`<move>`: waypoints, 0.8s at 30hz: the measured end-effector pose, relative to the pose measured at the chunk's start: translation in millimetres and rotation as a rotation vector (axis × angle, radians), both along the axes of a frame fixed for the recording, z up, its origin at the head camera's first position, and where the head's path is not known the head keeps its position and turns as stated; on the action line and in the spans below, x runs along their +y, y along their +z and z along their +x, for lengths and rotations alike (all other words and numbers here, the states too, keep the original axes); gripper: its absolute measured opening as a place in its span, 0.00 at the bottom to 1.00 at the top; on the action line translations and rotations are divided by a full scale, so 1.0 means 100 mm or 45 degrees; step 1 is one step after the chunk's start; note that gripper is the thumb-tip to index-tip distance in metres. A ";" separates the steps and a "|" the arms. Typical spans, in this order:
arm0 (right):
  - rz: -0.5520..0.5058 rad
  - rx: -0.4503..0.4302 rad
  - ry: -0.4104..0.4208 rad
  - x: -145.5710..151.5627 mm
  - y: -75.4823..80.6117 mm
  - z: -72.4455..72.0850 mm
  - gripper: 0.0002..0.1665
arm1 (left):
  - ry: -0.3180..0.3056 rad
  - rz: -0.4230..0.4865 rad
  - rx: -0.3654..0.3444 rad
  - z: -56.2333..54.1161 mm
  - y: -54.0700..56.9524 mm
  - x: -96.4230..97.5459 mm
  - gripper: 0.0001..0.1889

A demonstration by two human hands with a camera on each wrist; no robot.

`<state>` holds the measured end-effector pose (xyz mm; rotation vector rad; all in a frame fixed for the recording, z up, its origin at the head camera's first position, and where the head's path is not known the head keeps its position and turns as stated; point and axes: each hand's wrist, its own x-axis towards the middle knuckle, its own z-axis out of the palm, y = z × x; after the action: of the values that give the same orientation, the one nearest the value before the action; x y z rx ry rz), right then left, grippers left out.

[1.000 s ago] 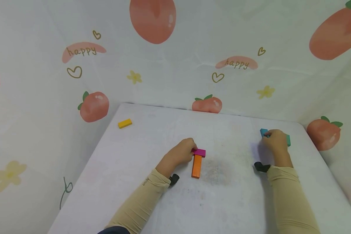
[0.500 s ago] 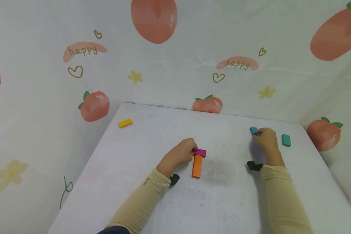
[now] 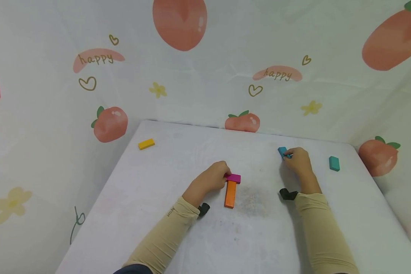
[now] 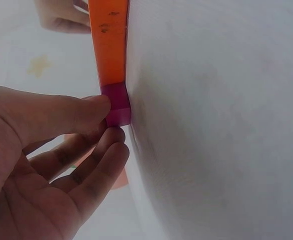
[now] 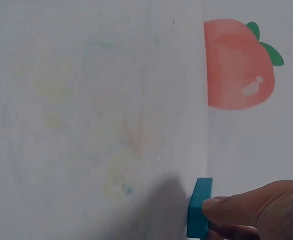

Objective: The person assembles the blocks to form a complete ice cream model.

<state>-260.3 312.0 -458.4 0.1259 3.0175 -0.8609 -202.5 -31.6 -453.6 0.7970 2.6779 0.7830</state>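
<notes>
My left hand (image 3: 212, 177) pinches the magenta block (image 3: 236, 178) at its left end, thumb and fingers close to the table in the left wrist view. That block lies crosswise against the far end of an orange block (image 3: 230, 195), and the two touch. To the right, my right hand (image 3: 299, 161) holds a blue block (image 3: 282, 152) between thumb and fingers. In the right wrist view the blue block (image 5: 200, 207) stands out past the thumb tip, with a shadow on the table beside it.
A yellow block (image 3: 146, 144) lies near the table's far left corner. A teal block (image 3: 334, 163) lies near the right edge. The white table (image 3: 260, 243) meets a fruit-printed cloth backdrop (image 3: 198, 95) along its far edge.
My right hand has carried the blue block leftward, away from the teal block, which now shows whole. The left hand, magenta block and orange block have stayed in place.
</notes>
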 end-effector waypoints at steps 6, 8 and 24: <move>-0.017 0.020 0.030 -0.10 -0.01 -0.03 0.19 | -0.002 0.013 -0.018 0.00 0.01 0.00 0.14; -0.018 0.037 0.045 -0.14 -0.02 -0.04 0.18 | -0.003 0.014 -0.021 0.01 0.02 0.00 0.14; 0.025 0.084 0.169 -0.55 -0.04 -0.03 0.15 | -0.017 0.018 0.035 -0.03 -0.01 -0.01 0.13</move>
<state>-263.0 257.4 -462.2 -0.1034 3.0529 -0.8399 -205.2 -32.1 -454.2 0.8343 2.6910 0.7945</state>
